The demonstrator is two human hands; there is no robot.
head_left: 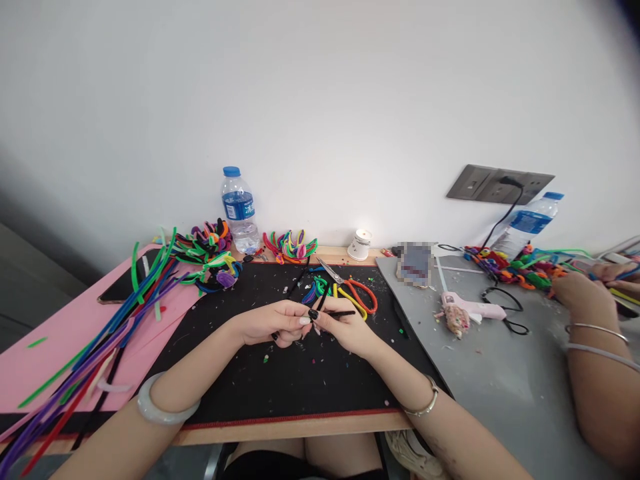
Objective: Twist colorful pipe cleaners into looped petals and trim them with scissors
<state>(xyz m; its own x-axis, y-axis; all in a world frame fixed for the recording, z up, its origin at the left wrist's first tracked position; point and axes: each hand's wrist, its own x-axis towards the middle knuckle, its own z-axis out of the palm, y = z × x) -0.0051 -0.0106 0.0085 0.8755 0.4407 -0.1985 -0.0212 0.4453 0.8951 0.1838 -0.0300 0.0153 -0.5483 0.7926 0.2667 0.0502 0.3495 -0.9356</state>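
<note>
My left hand (281, 322) and my right hand (345, 327) meet over the black mat (240, 380). Both are closed, fingertips pinching a black pipe cleaner (344, 313) between them. One of its ends sticks out to the right, and another black length rises behind my fingers; whether it is the same piece I cannot tell. Just behind the right hand lie scissors (367, 297) with red and yellow handles, blades pointing up and left. Beside them sits a small bundle of blue and green pipe cleaners (313, 292), partly covered by my hands.
Long coloured pipe cleaners (107, 333) spread over the pink mat (60, 320), near a phone (123, 283). A water bottle (240, 213), a bright pipe-cleaner bundle (293, 247) and a paper cup (360, 245) stand along the wall. Rightward lies a pink glue gun (475, 308), near another person's arm (600, 353).
</note>
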